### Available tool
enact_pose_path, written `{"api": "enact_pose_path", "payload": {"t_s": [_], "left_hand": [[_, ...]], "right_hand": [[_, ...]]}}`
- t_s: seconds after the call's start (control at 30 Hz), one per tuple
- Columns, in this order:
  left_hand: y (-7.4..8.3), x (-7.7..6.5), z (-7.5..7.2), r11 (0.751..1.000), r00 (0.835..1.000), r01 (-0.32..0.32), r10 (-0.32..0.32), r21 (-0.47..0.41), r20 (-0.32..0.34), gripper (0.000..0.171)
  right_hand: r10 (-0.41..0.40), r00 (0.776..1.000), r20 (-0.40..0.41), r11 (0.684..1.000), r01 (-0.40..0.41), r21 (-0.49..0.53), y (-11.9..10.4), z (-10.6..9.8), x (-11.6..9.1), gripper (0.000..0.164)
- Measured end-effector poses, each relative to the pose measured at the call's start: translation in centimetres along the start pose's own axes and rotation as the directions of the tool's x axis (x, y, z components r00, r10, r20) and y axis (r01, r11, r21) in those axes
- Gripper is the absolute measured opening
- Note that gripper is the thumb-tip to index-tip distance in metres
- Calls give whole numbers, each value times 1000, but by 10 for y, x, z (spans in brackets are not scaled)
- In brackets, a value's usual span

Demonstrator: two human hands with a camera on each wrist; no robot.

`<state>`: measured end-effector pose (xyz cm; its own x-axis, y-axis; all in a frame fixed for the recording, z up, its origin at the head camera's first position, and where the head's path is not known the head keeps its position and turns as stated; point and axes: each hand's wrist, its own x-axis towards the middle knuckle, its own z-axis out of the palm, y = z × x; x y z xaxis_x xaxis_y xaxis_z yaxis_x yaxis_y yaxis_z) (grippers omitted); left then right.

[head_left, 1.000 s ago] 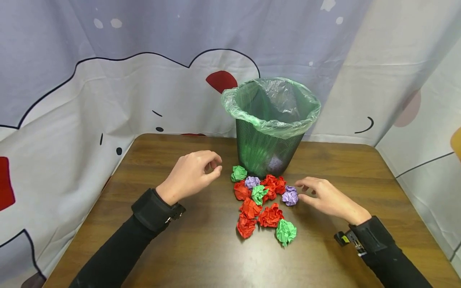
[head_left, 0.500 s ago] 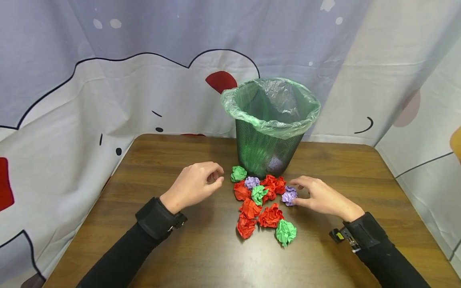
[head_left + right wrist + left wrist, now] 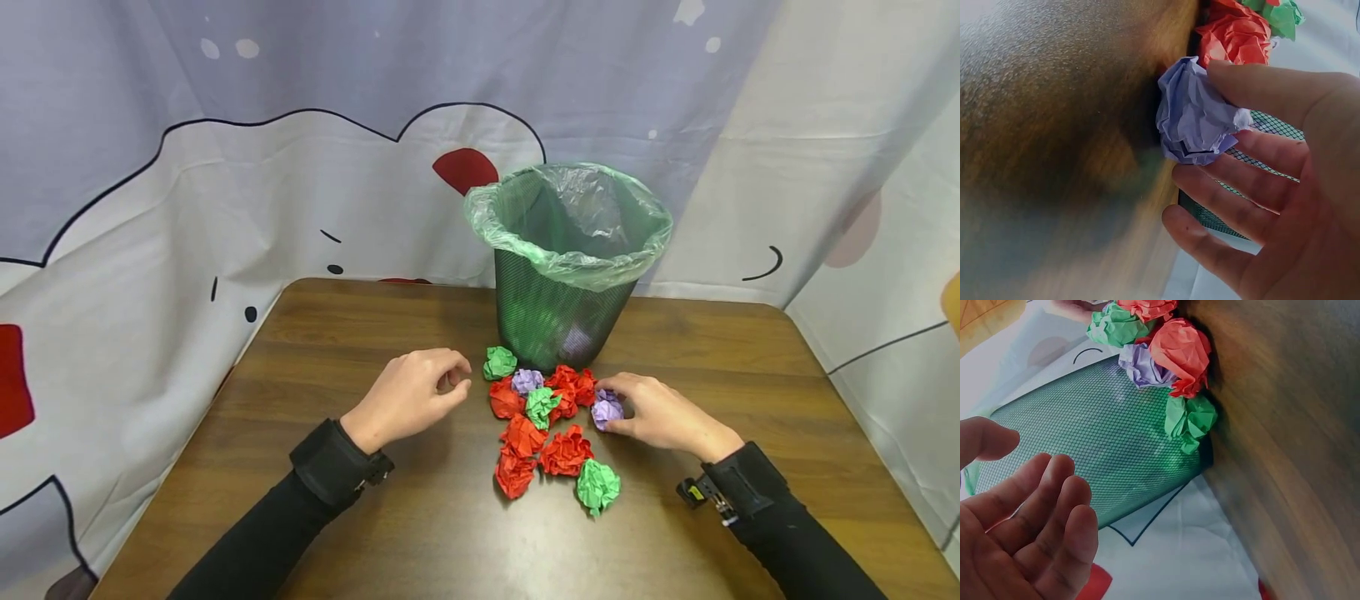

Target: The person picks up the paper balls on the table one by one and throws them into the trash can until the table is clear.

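Observation:
My right hand (image 3: 663, 414) has its thumb and fingers on either side of a crumpled purple paper ball (image 3: 1194, 115), pinching it at the right edge of the pile. The ball rests on the table. Over the table left of the pile is my left hand (image 3: 412, 396), its fingers loosely curled with nothing in them. Beside the right hand lie crumpled red paper balls (image 3: 566, 452), another purple ball (image 3: 527, 382) and crumpled green balls (image 3: 598, 486). In the left wrist view, a green ball (image 3: 1190, 422) lies against the mesh bin.
Behind the pile stands a dark mesh wastebasket (image 3: 558, 312) lined with a translucent green bag (image 3: 600, 268). Some paper shows faintly through its mesh. All stands on a brown wooden table (image 3: 360, 333). A printed curtain (image 3: 225, 192) hangs behind the table.
My right hand has moved left and closed its thumb and fingers about the purple paper ball. My left hand has come slightly nearer and lower. The other paper balls lie as before.

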<state>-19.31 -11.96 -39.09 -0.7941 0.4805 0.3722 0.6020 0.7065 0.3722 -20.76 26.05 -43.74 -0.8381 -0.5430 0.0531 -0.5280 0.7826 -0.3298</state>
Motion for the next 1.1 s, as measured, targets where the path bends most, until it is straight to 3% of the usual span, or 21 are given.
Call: {"api": "enact_pose_path", "payload": {"t_s": [0.33, 0.57, 0.8, 1.1], "left_hand": [[0, -3, 6, 1000, 999, 21, -21, -14, 32, 11], [0, -4, 8, 999, 998, 32, -31, -22, 48, 11], [0, -6, 11, 999, 996, 44, -42, -31, 78, 14], [1, -7, 15, 1000, 996, 27, -25, -16, 84, 12]], "right_hand": [[-24, 999, -43, 999, 25, 23, 1, -1, -3, 47], [-35, 997, -67, 999, 37, 19, 3, -14, -6, 42], [-53, 993, -105, 999, 52, -7, 1, -45, -9, 38], [-99, 975, -199, 992, 82, -93, -10, -105, -8, 36]]}}
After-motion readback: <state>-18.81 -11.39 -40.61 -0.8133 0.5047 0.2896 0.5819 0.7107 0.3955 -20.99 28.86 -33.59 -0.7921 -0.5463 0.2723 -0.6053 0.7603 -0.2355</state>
